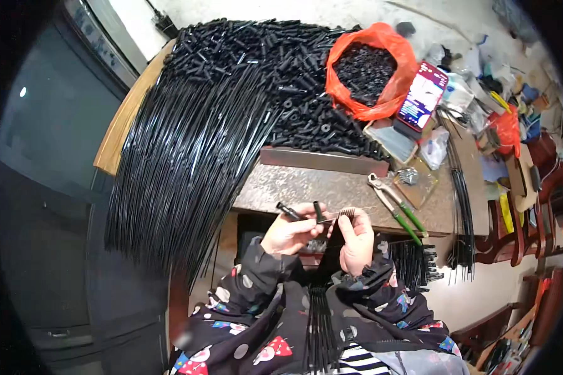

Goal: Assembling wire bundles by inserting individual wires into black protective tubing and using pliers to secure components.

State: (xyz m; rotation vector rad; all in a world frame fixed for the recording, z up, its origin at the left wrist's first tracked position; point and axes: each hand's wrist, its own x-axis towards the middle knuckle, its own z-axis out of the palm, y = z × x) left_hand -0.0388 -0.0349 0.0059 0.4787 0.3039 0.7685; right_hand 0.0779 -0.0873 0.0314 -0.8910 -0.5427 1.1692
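My left hand (289, 235) is closed around a short black tube-shaped piece (286, 210), which pokes out above the fingers. A second black piece (319, 212) stands up at its fingertips. Close by on the right, my right hand (358, 242) pinches a small dark ribbed piece (346, 213), like a coil or a row of rings. Thin rods or wires run past the fingertips of both hands; which hand grips them I cannot tell. Both hands are held just off the table's front edge, above my lap.
Long thin black rods (187, 169) fan over the table's left side. Behind them lies a heap of black tubular parts (250, 50), edged by a metal bar (322, 160). Rightward are an orange-red bag (403, 53) of small black parts, a phone (423, 97) and green-handled pliers (396, 209).
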